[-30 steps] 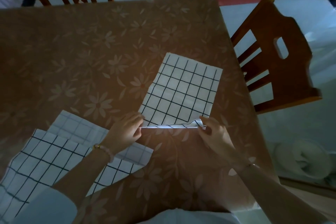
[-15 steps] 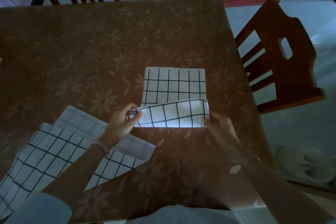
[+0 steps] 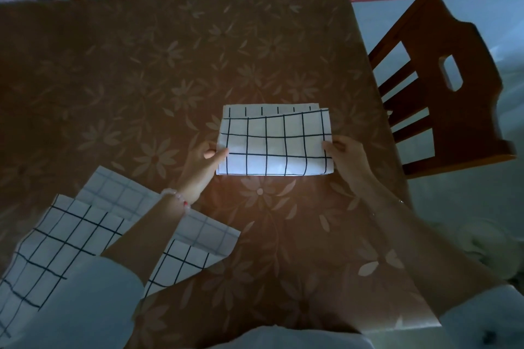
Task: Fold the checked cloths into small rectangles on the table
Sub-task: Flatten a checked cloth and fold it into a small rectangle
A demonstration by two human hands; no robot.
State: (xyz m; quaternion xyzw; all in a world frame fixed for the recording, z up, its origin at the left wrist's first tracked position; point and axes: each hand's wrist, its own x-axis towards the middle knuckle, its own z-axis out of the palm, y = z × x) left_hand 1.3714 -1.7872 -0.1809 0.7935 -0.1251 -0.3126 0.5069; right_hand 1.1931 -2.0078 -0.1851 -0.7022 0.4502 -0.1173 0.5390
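- Grip: left hand (image 3: 205,163) and right hand (image 3: 347,160) each pinch a side edge of the folded checked cloth (image 3: 275,144).
- Cloth lies flat on the table (image 3: 141,65). It is probably light, limp and prone to skew, so hold it at the corners.
- Unfolded cloths (image 3: 71,235) lie at the near left.

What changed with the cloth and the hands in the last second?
The left hand and right hand carried the near edge of the checked cloth away from the person, folding it over almost to the far edge. Both keep pinching its sides. The unfolded cloths at lower left stayed put.
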